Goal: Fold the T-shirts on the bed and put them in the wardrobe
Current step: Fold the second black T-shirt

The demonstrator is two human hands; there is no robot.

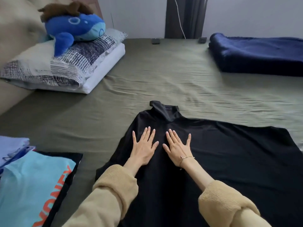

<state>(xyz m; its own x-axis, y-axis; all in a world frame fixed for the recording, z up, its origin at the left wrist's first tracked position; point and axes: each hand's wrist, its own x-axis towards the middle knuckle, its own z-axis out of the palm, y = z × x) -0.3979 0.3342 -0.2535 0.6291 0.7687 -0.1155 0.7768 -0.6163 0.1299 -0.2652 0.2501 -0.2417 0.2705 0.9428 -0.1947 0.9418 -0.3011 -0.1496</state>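
A black T-shirt (229, 153) lies spread on the olive-green bed (164, 76), its collar pointing away from me and one side folded in on the left. My left hand (143, 148) rests flat on it, fingers straight and spread. Just beside it, my right hand (177, 149), with a thin bracelet at the wrist, presses flat on the same shirt. Neither hand grips any cloth. A light-blue T-shirt with orange lettering (31, 185) lies folded at the lower left on top of a black garment (72, 167), next to a lilac one (11, 146).
Two stacked pillows (68, 66) with a blue plush toy (75, 28) sit at the far left against the headboard. A folded navy blanket (259, 54) lies at the far right. A dark curtain and a white cable (180, 18) hang by the back wall.
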